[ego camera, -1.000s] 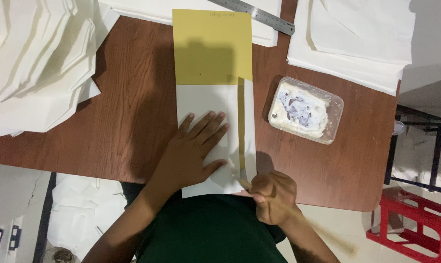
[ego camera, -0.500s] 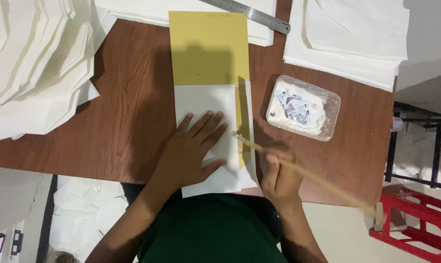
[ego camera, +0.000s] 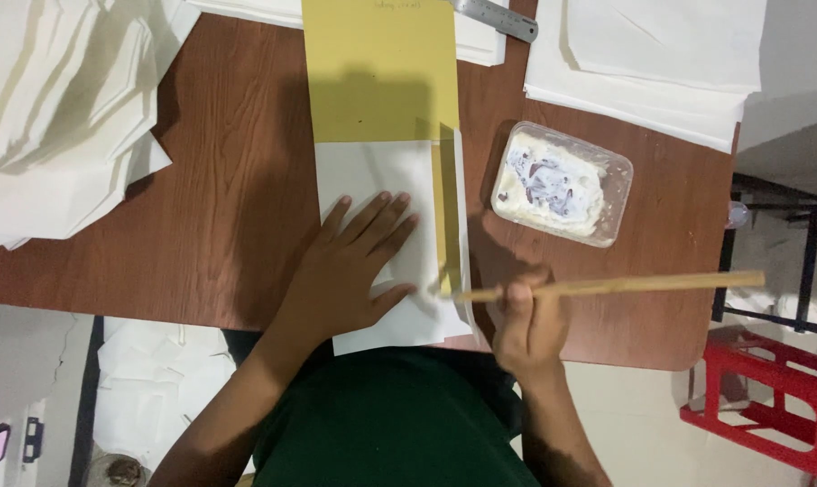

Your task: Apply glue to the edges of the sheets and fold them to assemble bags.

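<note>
My left hand (ego camera: 354,266) lies flat, fingers spread, on a white paper sheet (ego camera: 381,176) that covers the lower part of a yellow card (ego camera: 378,72) on the brown table. My right hand (ego camera: 530,320) grips a long thin wooden stick (ego camera: 643,286), held nearly level. The stick's left tip rests at the white sheet's right edge, by a narrow yellow strip (ego camera: 445,207) of exposed card. A clear plastic tub of white paste (ego camera: 562,183) sits just right of the sheet, above my right hand.
Stacks of white paper lie at the left (ego camera: 56,117) and the upper right (ego camera: 652,63). A metal ruler (ego camera: 494,16) lies at the top. A red plastic crate (ego camera: 769,397) stands on the floor at the right. More white sheets (ego camera: 156,379) lie below the table's near edge.
My right hand has swung the stick from upright along the sheet's edge to nearly level, pointing right. My left hand stays pressed on the white sheet.
</note>
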